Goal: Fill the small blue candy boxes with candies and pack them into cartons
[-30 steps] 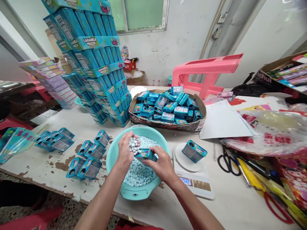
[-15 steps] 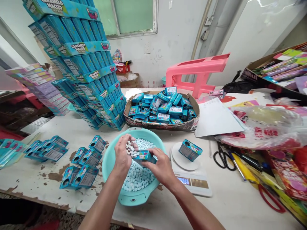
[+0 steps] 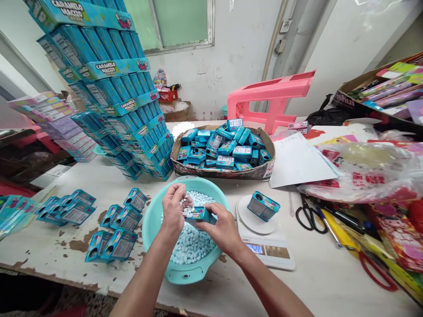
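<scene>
Hands at the round turquoise plastic basin (image 3: 155, 220) of pale candy pellets (image 3: 191, 242).
Right hand (image 3: 223, 229) grips a small blue tin (image 3: 199, 215) — left hand (image 3: 173, 209) cups pellets, fingers curled.

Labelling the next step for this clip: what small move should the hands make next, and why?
Probably tilt the left hand so its candies drop into the box that the right hand holds; both sit over the basin, so strays fall back.
</scene>
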Demonstrator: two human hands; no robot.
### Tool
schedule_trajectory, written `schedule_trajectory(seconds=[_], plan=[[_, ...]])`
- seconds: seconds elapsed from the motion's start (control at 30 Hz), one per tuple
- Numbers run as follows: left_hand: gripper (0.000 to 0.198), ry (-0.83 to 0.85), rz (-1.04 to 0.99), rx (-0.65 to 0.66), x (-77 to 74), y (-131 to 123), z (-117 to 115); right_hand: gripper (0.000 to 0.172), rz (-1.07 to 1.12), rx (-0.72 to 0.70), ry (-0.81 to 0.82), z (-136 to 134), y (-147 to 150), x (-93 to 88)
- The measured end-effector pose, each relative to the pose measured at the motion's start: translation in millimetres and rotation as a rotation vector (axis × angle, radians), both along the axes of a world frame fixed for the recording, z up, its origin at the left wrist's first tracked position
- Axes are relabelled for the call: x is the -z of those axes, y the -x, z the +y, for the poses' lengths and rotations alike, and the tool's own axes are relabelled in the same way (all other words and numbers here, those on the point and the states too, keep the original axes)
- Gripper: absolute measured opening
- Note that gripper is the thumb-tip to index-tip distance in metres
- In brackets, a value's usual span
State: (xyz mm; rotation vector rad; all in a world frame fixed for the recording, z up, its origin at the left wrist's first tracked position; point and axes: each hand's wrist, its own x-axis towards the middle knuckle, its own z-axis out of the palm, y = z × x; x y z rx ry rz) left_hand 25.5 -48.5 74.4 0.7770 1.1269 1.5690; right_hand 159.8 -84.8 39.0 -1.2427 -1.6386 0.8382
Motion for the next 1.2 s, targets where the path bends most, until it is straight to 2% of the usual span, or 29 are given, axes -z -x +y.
schedule_trajectory(seconds=[0.13, 0.33, 0.47, 0.63, 0.73, 0.8, 0.9, 0.97, 1.07, 1.2], plan=[[0.021, -0.011, 0.065, 0.058, -1.1, -5.7, -1.8, 0.029, -0.013, -0.009, -0.004, -1.8, -1.6, -5.2], [0.021, -0.081, 0.412, 0.141, 3.6, -5.2, -1.4, 0.026, 0.058, 0.01, 0.065, 3.8, -5.9, -2.1], [0.026, -0.051, 0.327, 0.059, 11.4, -3.0, 5.1, 0.026, 0.068, -0.002, 0.101, 6.5, -3.6, 3.9], [0.027, -0.01, 0.274, 0.126, 15.6, -0.4, 7.6, 0.028, 0.093, 0.009, 0.121, 9.8, -4.4, 9.0], [0.028, -0.014, 0.202, 0.014, 17.6, 6.7, 5.5, 0.027, 0.12, 0.019, 0.13, 11.9, -9.6, 10.6], [0.026, 0.015, 0.291, -0.004, 20.6, 13.4, 2.7, 0.029, 0.15, 0.01, 0.113, 11.5, -12.8, 10.8], [0.026, 0.052, 0.588, 0.17, 27.0, 22.1, -3.9, 0.03, 0.16, 0.009, 0.106, 8.9, -14.3, 11.4], [0.022, 0.063, 0.708, 0.275, 30.4, 25.6, -7.9, 0.029, 0.126, 0.012, 0.092, 6.7, -13.1, 12.2], [0.022, 0.083, 0.679, 0.283, 31.1, 29.8, -10.2, 0.028, 0.117, 0.011, 0.092, 2.9, -11.2, 10.6], [0.032, 0.165, 0.531, 0.226, 28.6, 42.9, -11.1, 0.029, 0.252, 0.001, 0.143, -7.6, -21.5, -2.3]])
